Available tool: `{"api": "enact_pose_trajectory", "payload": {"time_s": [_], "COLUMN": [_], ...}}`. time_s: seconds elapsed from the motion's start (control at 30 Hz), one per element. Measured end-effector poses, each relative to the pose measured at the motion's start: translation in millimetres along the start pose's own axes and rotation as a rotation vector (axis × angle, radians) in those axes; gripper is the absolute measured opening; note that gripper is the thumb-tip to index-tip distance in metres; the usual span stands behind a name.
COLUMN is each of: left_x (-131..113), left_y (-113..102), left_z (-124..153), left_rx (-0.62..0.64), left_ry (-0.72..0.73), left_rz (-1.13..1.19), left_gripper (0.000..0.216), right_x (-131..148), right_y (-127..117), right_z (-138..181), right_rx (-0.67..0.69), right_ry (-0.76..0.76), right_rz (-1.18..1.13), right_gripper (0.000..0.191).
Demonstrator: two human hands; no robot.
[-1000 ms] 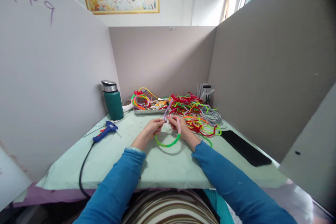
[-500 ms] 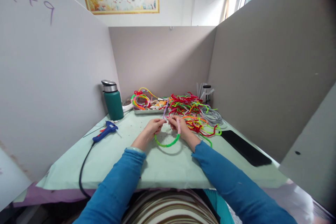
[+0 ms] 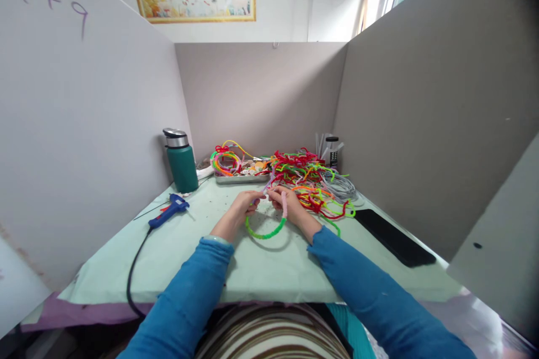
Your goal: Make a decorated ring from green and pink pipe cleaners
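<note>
My left hand [image 3: 241,208] and my right hand [image 3: 290,206] meet over the middle of the pale green table [image 3: 252,263]. Between them hangs a hoop wrapped in fuzzy wire [image 3: 266,232], green along its lower curve and pink on the right side. Both hands pinch its upper ends, fingers curled. A thin purple wire end [image 3: 266,184] sticks up from between the fingertips. Blue sleeves cover both forearms.
A heap of coloured fuzzy wires [image 3: 314,182] lies behind my right hand. Further back sits a metal tray [image 3: 236,178] with finished hoops. A green flask [image 3: 181,161] and a blue glue gun [image 3: 170,210] are at left, a black phone [image 3: 393,235] at right. Partition walls enclose three sides.
The hoop has dropped slightly and shifted left. The purple wire end, standing tall earlier, now shows shorter between my fingertips.
</note>
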State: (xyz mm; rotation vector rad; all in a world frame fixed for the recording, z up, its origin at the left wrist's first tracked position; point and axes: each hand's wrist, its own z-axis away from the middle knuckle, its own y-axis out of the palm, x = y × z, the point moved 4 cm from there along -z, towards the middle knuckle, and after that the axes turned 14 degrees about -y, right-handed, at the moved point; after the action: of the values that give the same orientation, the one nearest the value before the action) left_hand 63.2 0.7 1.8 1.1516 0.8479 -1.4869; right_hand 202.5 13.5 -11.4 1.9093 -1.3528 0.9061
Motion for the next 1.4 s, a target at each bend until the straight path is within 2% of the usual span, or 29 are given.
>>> {"api": "enact_pose_trajectory", "payload": {"time_s": [0.2,0.4,0.8,0.97,1.23,1.4], "left_x": [2.1,2.8,-2.0,-4.8,-6.9,-6.0], "left_y": [-0.1,2.5,3.2,4.5,2.3,-0.3], "left_z": [-6.0,-6.5,3.5,8.1,5.7,2.4], "left_rx": [0.052,0.105,0.042,-0.019,-0.08,-0.134], "left_ry": [-0.001,0.021,0.077,0.094,0.164,0.165], "left_rz": [-0.01,-0.059,-0.012,-0.007,-0.034,-0.017], "left_gripper": [0.015,0.018,0.023,0.026,0.03,0.027], "right_x": [4.1,13.3,-4.0,0.6,9.1,6.8], "right_y": [1.4,5.7,1.9,4.3,6.7,2.2], "right_z": [1.6,5.8,2.8,3.3,4.2,3.0], "right_rx": [0.015,0.131,0.245,0.261,0.208,0.105], "right_ry": [0.006,0.03,-0.024,-0.027,-0.01,-0.021], "right_rz": [-0.013,0.098,0.239,0.281,0.261,0.201], "right_gripper": [0.037,0.045,0.043,0.042,0.036,0.035]}}
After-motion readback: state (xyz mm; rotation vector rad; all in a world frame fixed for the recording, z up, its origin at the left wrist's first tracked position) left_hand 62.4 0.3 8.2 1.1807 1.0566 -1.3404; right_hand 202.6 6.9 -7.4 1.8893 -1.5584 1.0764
